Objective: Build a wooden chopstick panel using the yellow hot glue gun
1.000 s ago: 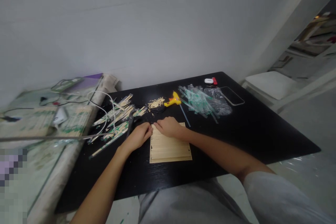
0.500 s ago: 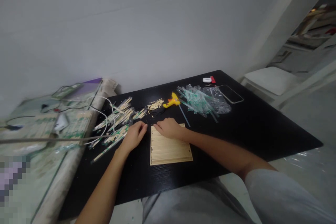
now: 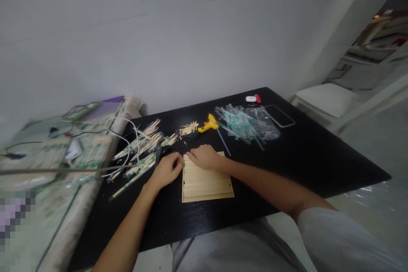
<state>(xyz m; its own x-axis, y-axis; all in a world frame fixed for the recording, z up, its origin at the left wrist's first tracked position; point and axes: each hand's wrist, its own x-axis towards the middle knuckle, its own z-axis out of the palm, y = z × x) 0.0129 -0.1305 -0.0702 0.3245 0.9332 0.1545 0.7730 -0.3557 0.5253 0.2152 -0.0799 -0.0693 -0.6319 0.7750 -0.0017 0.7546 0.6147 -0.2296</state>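
Note:
A flat square panel of pale wooden sticks [image 3: 208,186] lies on the black table in front of me. My right hand [image 3: 204,156] rests over its far left part, with the fingers bent and pressed down onto it. Close against the panel's left edge is my left hand [image 3: 168,168], thumb and forefinger curled together in a pinch. Whatever is between those fingertips is too small to see. Beside the left hand lies a dark-handled tool [image 3: 158,151], partly hidden among bundled sticks [image 3: 143,160] in clear and green wrapping.
Beyond the panel are a small pile of short stick pieces [image 3: 189,128] and a yellow glue gun [image 3: 208,123] with a long glue stick. Empty clear-green wrappers [image 3: 237,122], a phone [image 3: 279,116] and a white case [image 3: 250,99] lie farther right. A white cable [image 3: 129,146] crosses the left side.
My left hand has moved right, up to the panel's left edge, and its fingers have curled. My right hand stays on the panel.

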